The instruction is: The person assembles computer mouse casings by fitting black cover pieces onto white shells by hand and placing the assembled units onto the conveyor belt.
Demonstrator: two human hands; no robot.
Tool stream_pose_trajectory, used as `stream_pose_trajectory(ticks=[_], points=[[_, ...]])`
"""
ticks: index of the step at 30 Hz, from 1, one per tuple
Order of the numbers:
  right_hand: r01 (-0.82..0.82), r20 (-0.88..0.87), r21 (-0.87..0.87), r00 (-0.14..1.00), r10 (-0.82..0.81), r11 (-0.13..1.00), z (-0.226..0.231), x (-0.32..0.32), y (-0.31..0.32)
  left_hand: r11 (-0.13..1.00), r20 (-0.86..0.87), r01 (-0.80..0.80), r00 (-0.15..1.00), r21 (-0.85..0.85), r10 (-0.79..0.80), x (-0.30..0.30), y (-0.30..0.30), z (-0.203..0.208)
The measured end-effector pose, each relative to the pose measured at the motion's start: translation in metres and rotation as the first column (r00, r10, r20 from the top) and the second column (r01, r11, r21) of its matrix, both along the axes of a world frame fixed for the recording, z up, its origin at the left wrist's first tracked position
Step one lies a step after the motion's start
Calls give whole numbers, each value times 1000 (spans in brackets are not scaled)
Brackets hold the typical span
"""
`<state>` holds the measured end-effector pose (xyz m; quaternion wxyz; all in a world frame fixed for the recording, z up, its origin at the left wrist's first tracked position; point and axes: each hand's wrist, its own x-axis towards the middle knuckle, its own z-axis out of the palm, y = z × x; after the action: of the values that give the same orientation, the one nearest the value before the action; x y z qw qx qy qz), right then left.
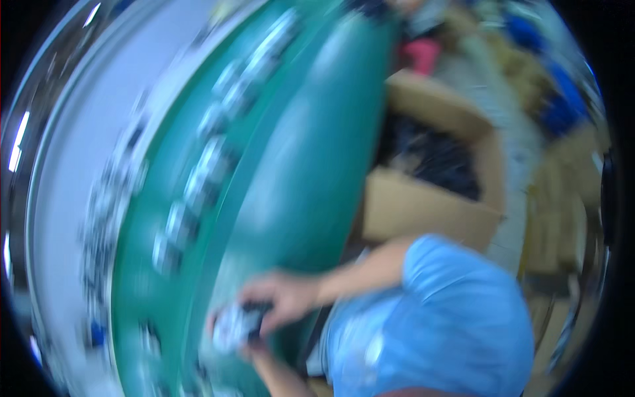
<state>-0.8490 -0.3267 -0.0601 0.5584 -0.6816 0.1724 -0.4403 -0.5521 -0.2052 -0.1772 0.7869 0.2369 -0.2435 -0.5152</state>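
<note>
Both hands are meeting low over the green surface: the right hand and left hand are closing their fingers on a small black-and-white part, probably light and rigid, best pinched by its edges. Farther off, an open box is holding dark items.

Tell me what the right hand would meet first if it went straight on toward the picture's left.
Probably the small black-and-white item its fingers already touch, then the green belt. Motion blur makes depth uncertain.
</note>
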Motion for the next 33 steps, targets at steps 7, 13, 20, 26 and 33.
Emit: stream_pose_trajectory(ticks=[7, 13, 20, 26, 33], points=[[-117, 252, 371, 967, 21, 921, 14, -1, 37, 997, 521, 43, 850, 71, -73, -93, -73, 136], [-155, 152, 308, 982, 112, 939, 10, -14, 29, 996, 867, -50, 491, -73, 88, -74, -57, 124], [329, 257, 215, 889, -378, 920, 66, -206, -78, 729, 957, -669, 90, -146, 274, 57, -173, 131], [63, 610, 131, 781, -131, 989, 113, -179, -159, 493, 772, -729, -614, -476, -163, 140, -162, 133], [275, 294, -435, 943, -154, 857, 246, -255, -251, 530, 786, -828, -448, -185, -425, 118, -74, 151]])
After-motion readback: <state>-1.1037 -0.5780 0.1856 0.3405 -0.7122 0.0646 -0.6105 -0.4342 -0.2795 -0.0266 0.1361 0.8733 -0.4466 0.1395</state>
